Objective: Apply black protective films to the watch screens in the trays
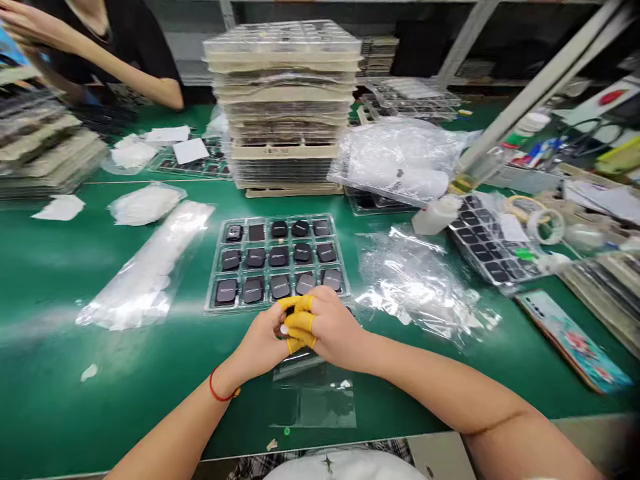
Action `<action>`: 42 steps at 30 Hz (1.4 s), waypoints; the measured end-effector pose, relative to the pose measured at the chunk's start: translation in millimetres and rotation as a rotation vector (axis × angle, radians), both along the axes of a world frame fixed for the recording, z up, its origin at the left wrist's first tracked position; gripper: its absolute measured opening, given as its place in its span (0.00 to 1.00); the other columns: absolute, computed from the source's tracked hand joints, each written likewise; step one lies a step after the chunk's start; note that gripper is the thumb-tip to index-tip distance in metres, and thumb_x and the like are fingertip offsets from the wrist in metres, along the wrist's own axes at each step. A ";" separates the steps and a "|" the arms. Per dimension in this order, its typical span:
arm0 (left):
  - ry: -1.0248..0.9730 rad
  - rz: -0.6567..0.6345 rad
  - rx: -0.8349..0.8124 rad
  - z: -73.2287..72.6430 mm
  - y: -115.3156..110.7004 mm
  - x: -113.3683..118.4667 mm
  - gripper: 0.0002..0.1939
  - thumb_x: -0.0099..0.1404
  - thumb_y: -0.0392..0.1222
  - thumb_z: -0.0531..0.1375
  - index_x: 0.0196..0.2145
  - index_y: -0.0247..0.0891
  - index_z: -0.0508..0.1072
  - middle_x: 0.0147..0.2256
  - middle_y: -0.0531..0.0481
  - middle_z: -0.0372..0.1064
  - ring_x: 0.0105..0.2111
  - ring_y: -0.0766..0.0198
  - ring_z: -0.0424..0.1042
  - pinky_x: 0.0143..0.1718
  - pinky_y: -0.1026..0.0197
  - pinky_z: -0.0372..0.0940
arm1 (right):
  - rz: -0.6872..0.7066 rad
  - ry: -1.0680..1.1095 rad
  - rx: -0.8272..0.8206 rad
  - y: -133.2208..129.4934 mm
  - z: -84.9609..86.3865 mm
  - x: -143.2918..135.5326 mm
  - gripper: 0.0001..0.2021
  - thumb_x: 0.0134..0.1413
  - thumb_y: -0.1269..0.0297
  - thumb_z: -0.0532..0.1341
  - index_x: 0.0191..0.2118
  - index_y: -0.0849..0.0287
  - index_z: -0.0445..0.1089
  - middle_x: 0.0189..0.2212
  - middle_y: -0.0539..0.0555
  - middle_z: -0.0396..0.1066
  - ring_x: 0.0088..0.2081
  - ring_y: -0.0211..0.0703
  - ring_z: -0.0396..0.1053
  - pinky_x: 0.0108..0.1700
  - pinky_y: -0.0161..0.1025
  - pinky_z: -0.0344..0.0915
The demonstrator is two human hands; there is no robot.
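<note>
Fifteen dark squares (279, 256) are filling one clear tray (215, 268). Left hand (261, 343) and right hand (336, 330) are meeting; I can't tell if either grip is closed.

1. Clear plastic tray (218, 267): flat on the counter (150, 400), three rows of five compartments, all filled.
2. Black pieces (279, 256): rounded squares, many bearing a pale line, some slightly turned.
3. Small white item (284, 329): at the fingers (300, 320), mostly hidden, its shape unclear.
</note>
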State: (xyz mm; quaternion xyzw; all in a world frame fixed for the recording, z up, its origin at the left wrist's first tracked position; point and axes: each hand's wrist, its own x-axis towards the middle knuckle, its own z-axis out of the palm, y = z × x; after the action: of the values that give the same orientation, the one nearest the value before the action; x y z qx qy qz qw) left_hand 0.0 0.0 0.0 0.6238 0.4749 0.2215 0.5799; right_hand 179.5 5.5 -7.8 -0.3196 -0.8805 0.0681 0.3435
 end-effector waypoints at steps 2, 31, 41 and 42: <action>-0.061 0.088 -0.071 0.5 -1.4 5.6 0.25 0.56 0.46 0.67 0.49 0.37 0.67 0.41 0.47 0.75 0.40 0.58 0.76 0.41 0.59 0.73 | -0.081 -0.024 -0.019 7.2 5.3 4.9 0.12 0.66 0.64 0.54 0.40 0.61 0.74 0.35 0.56 0.70 0.39 0.45 0.58 0.43 0.43 0.54; -0.322 0.340 0.836 -20.8 -2.0 -5.5 0.30 0.63 0.51 0.64 0.57 0.50 0.55 0.40 0.50 0.71 0.35 0.61 0.79 0.39 0.55 0.77 | 0.268 0.472 -1.346 -8.6 26.1 2.4 0.23 0.57 0.52 0.63 0.57 0.53 0.66 0.60 0.55 0.65 0.58 0.48 0.67 0.59 0.49 0.66; -0.185 0.245 0.949 -23.7 1.4 0.1 0.28 0.62 0.44 0.65 0.58 0.46 0.60 0.48 0.47 0.71 0.42 0.63 0.78 0.38 0.64 0.76 | -0.035 0.642 -1.271 7.3 20.8 11.6 0.18 0.55 0.52 0.65 0.48 0.55 0.72 0.46 0.55 0.74 0.48 0.43 0.71 0.55 0.45 0.67; -0.161 0.211 0.943 -23.7 -0.1 1.5 0.28 0.63 0.43 0.64 0.58 0.46 0.61 0.47 0.48 0.73 0.41 0.63 0.78 0.38 0.65 0.76 | -0.068 0.672 -1.265 8.4 21.3 12.1 0.16 0.55 0.53 0.65 0.45 0.56 0.73 0.43 0.54 0.75 0.45 0.42 0.72 0.53 0.44 0.68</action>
State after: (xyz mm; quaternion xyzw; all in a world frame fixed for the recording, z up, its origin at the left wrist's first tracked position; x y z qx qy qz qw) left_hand 1.5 -0.1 -23.7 0.7478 0.3372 0.5175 0.2436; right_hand 191.5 13.9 13.5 -0.4465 -0.5085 0.6493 0.3471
